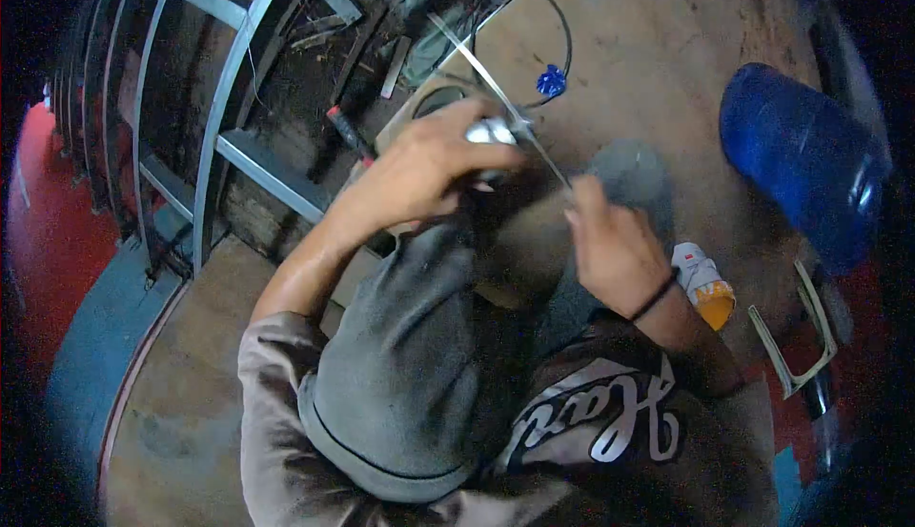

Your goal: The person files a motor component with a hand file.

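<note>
My left hand (434, 160) is closed round a shiny silver metal object (492, 132) near the middle of the view. A long thin metal strip (486, 71) runs slantwise past this object, from the upper left down to my right hand (615, 251). The fingers of my right hand are pinched on the strip's lower end. What the underside of the silver object looks like is hidden by my left hand. My legs in grey trousers (410, 336) lie below both hands.
Curved metal frames (221, 98) stand at the left. A red-and-black handled tool (350, 134) lies beside my left forearm. A black cable (569, 36) with a blue bundle (550, 80) rests ahead. At the right are a blue object (801, 160), a white-and-orange container (703, 284) and a pale bracket (796, 374).
</note>
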Tool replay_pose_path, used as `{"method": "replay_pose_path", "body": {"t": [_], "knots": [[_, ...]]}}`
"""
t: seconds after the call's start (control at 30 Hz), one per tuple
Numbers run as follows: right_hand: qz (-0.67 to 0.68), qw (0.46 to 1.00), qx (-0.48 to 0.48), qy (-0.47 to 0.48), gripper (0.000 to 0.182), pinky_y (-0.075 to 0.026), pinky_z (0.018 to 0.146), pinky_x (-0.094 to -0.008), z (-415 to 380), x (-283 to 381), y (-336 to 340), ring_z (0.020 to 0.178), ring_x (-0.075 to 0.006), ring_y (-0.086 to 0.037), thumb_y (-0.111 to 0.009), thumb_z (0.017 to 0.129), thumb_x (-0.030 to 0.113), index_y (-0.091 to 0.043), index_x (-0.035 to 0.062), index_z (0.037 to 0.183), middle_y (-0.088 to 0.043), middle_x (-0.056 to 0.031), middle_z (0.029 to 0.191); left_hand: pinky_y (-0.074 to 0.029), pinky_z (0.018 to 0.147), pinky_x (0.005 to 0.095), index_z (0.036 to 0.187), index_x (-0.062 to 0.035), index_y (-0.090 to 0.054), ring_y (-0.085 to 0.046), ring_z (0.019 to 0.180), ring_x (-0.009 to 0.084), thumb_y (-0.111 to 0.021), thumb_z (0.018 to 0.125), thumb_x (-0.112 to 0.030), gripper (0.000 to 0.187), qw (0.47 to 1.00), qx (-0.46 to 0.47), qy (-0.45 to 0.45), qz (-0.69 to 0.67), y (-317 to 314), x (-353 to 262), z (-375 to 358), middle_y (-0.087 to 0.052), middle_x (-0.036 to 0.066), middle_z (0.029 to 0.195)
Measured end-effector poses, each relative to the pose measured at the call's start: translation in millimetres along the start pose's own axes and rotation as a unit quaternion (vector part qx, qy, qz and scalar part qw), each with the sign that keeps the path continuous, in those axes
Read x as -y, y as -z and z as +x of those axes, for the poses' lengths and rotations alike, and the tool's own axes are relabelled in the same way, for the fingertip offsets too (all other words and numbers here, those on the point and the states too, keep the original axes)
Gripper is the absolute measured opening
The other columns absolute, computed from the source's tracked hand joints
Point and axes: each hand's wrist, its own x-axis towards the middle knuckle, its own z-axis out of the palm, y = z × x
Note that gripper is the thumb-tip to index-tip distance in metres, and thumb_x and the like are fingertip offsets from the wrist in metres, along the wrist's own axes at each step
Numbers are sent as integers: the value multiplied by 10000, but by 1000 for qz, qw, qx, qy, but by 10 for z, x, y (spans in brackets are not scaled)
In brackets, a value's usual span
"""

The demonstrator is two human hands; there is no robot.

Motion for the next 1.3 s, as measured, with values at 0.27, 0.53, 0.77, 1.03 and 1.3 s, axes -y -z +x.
{"method": "replay_pose_path", "body": {"t": [0.27,0.53,0.77,1.03,1.3], "knots": [[-114,993,33,-22,242,-447,598,-541,-18,220,248,663,-449,-602,-525,913,137,-433,53,1121,-600,-233,695,-483,860,428,1067,-158,-630,-549,1038,379,-686,535,4,559,997,-42,43,41,-149,-188,2,-525,198,1120],[-158,938,154,-266,347,-476,618,-528,-655,358,458,693,-443,-625,-533,910,143,-423,16,1214,-617,-243,730,-514,812,404,1007,-197,-656,-547,1001,304,-545,767,-170,265,993,3,-63,95,-529,-335,141,-484,135,921],[-126,963,140,-191,322,-462,610,-543,-999,142,527,677,-455,-610,-536,912,166,-452,27,1189,-613,-245,748,-528,775,380,1008,-207,-655,-544,981,281,-555,768,-164,264,988,-3,-79,133,-496,-354,222,-481,106,904],[-92,978,102,-160,380,-470,609,-542,-291,-13,198,646,-451,-604,-527,921,171,-408,35,1255,-596,-248,711,-533,761,387,1010,-215,-656,-544,991,292,-549,776,-170,261,990,4,-61,123,-531,-358,206,-490,112,915],[-117,968,91,-201,205,-474,669,-530,-975,237,442,756,-449,-603,-524,912,129,-441,50,1082,-600,-250,772,-523,738,411,1059,-185,-614,-551,968,341,-631,672,-76,403,995,11,-33,90,-446,-323,183,-482,146,921]]}}
